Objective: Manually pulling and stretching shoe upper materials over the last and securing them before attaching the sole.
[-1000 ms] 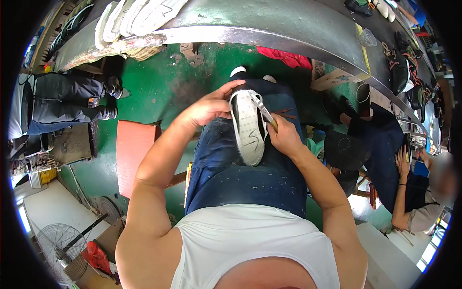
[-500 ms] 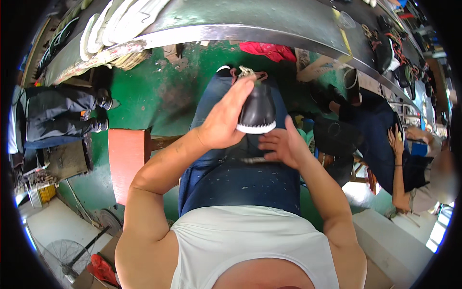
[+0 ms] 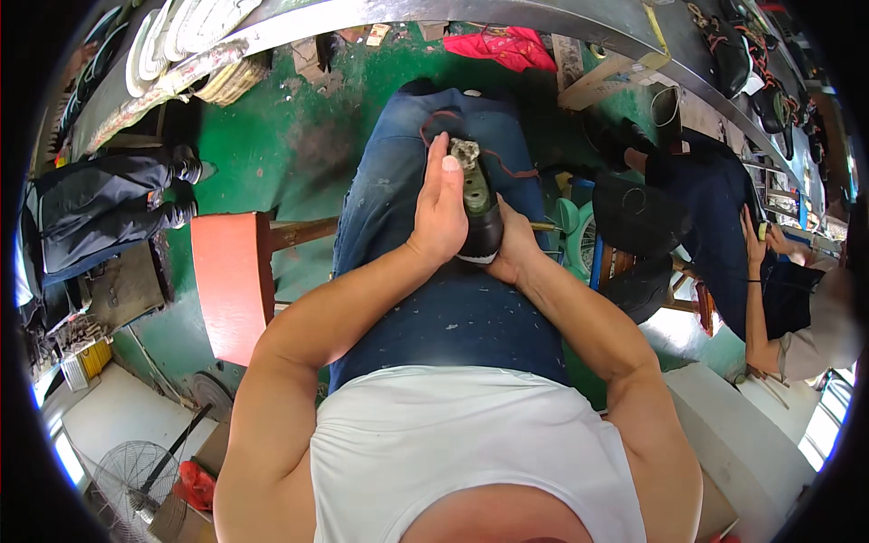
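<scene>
A black shoe [image 3: 482, 226] with a white sole edge and a green inside lies on my lap, over my blue jeans. My left hand [image 3: 441, 210] clasps its left side, thumb up near a crumpled grey wad [image 3: 466, 151] at the shoe's opening. My right hand [image 3: 513, 253] holds the shoe from underneath and the right, mostly hidden behind it. A thin dark red lace [image 3: 507, 167] trails from the shoe across my thigh.
A red stool [image 3: 226, 281] stands at my left on the green floor. A person in dark clothes [image 3: 715, 226] sits at my right by a long bench with dark shoes [image 3: 751, 63]. White soles [image 3: 181, 36] lie far left. A fan [image 3: 127, 471] stands behind.
The shoe has been turned from sole-up to opening-up and brought closer on my lap. Both hands have shifted their hold around it.
</scene>
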`<state>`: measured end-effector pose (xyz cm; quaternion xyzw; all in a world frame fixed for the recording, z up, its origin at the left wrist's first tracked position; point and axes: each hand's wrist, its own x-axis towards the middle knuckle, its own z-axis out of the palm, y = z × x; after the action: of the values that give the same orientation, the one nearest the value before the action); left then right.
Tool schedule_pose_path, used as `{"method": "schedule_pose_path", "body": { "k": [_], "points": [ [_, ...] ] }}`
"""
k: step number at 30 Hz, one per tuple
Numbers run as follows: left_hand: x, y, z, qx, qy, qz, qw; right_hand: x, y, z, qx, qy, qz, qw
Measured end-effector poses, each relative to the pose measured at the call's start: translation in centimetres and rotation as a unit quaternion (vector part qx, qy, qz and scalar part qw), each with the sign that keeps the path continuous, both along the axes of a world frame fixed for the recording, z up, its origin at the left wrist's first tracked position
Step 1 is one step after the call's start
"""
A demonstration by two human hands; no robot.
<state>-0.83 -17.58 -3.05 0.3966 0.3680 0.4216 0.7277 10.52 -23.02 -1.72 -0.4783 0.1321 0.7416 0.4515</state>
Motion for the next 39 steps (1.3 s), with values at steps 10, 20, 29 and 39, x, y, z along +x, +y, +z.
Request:
{"method": "schedule_pose_path", "body": {
  "k": [10, 20, 29, 39],
  "points": [
    [1.1, 3.7, 1.8, 0.074, 0.042, -0.067, 0.994, 2.0, 2.3, 4.7, 0.001, -0.059, 0.013, 0.998],
    [-0.7, 8.0, -0.5, 0.413, 0.19, -0.182, 0.872, 5.9, 6.9, 5.1, 0.017, -0.047, 0.109, 0.993],
    [-1.5, 10.2, -2.0, 0.463, 0.21, -0.197, 0.838, 9.9, 8.9, 5.4, 0.332, -0.589, 0.346, 0.651],
    [-1.5, 10.4, -2.8, 0.409, 0.186, -0.241, 0.86, 8.4, 11.6, 9.2, 0.479, -0.607, 0.46, 0.436]
  ]
}}
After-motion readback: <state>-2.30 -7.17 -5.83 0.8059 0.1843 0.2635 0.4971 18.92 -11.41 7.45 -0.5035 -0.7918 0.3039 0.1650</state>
